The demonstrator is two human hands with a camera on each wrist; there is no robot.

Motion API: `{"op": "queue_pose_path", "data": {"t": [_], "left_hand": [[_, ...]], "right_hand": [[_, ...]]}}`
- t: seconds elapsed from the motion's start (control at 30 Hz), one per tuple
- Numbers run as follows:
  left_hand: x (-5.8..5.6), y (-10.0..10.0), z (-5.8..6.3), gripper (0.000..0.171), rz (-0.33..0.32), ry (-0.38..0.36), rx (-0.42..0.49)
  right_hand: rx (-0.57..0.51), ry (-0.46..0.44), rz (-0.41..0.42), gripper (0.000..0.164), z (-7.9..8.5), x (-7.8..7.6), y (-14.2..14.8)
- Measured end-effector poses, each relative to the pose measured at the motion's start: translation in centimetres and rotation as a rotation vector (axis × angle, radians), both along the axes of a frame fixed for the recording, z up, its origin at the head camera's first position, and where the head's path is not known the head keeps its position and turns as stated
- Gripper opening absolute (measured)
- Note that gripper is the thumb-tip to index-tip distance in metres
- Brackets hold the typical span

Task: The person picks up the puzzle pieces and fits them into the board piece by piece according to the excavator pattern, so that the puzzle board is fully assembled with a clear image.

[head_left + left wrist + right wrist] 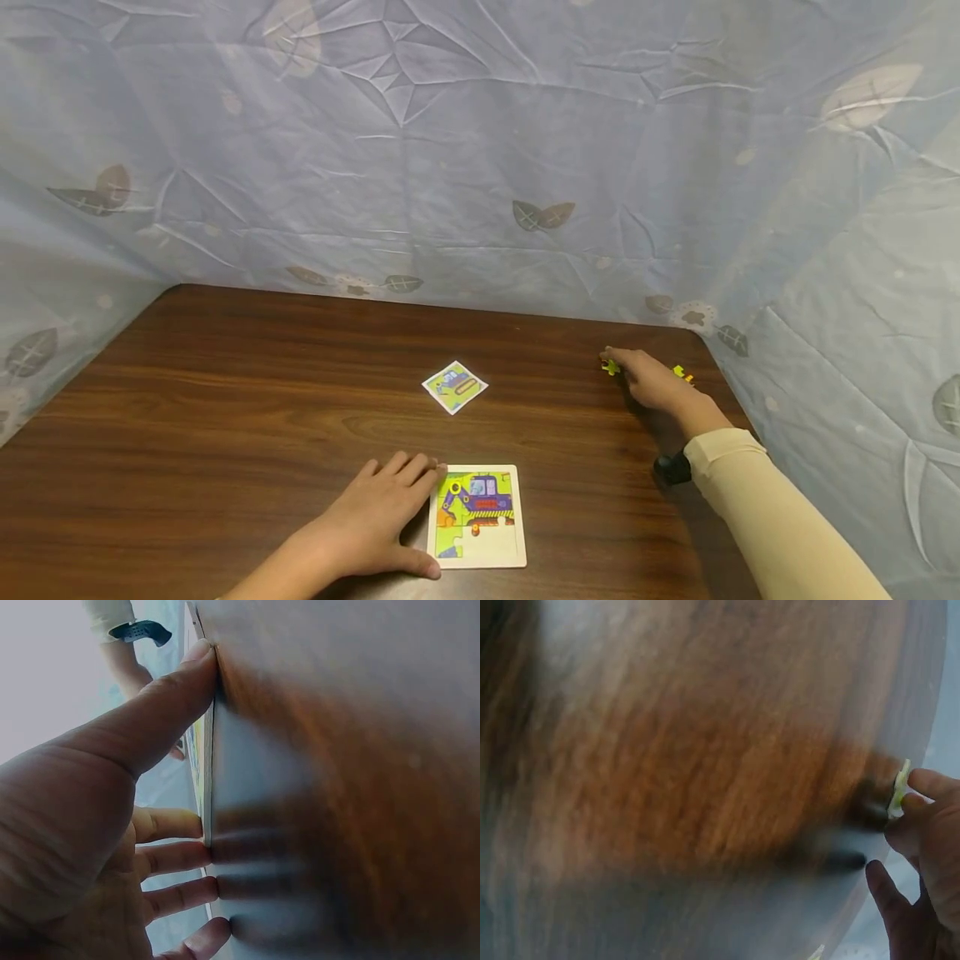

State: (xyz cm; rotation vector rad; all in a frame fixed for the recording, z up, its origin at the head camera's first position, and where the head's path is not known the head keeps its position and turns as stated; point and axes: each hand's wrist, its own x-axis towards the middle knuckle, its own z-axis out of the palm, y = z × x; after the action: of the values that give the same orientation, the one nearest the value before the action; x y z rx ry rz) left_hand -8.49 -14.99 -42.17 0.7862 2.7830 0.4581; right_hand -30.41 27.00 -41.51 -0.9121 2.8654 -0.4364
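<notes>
A square jigsaw board (480, 554) with a pale frame lies near the table's front. Its excavator picture is partly filled in, with bare tray at the lower right. My left hand (378, 521) rests along the board's left side, fingers fairly straight; in the left wrist view the thumb and fingertips touch its edge. At the far right, my right hand (654, 385) pinches a yellow-green jigsaw piece (611, 366) just above the table. In the right wrist view that piece (898, 791) stands on edge between thumb and fingers.
More yellow jigsaw material (681, 373) lies beyond the right wrist, partly hidden. A small excavator picture card (454, 387) lies turned mid-table. Patterned grey-blue cloth (465, 167) hangs behind and along both sides of the dark wooden table (247, 392).
</notes>
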Motion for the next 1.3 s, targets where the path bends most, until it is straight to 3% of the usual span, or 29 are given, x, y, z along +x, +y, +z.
{"op": "queue_pose_path", "data": {"t": [0.27,0.67,1.3], "left_hand": [[-0.06,-0.09,0.03,0.116,0.007,-0.005,0.006],[-0.14,-0.15,0.06,0.116,0.004,0.0,0.005],[0.06,0.12,0.17,0.114,0.01,-0.014,0.005]], "right_hand": [[0.046,0.076,-0.029,0.035,0.45,-0.27,-0.17],[-0.022,0.053,-0.076,0.024,0.22,-0.89,0.4],[0.031,0.101,-0.043,0.017,-0.13,-0.36,0.69]]}}
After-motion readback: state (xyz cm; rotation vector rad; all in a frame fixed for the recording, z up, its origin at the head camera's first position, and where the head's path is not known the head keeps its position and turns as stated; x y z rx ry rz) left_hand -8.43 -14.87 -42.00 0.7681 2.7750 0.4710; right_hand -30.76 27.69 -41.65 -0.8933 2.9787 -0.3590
